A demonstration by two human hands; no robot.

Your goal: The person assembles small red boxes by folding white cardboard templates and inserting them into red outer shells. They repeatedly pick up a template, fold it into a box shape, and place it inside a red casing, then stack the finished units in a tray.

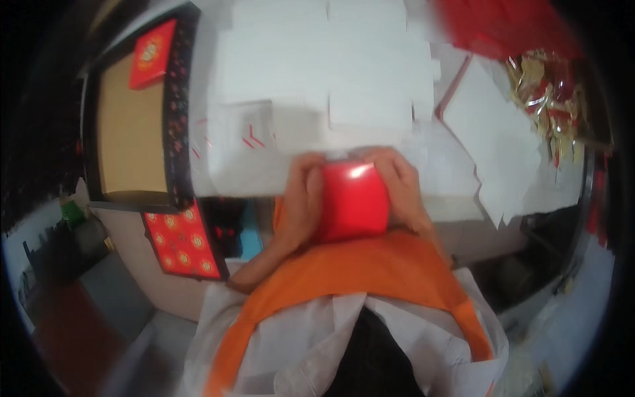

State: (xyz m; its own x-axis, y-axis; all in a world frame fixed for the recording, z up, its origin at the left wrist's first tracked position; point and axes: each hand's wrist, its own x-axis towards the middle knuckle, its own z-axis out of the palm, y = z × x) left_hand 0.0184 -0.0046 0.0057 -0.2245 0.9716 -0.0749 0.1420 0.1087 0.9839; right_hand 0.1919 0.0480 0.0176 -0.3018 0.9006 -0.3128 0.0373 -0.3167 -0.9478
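A glossy red piece (pixel 354 202), a box or folded card, is held upright close to my orange apron, just in front of the table's near edge. My left hand (pixel 304 188) has its fingers curled round the left side of it. On the opposite side my right hand (pixel 398 182) grips its upper right edge, thumb and fingers closed. Its far side is out of sight. Beyond my hands, flat white cardboard blanks (pixel 284 59) lie spread on the table, with small red marks showing on the table surface near the left ones.
To the left, a black floral-sided tray (pixel 178 119) with a tan bottom holds one red square box (pixel 153 54). Below it sits a tray of several red boxes (pixel 182 241). At right lie more white blanks (pixel 496 132) and a heap of gold-and-red pieces (pixel 546 99).
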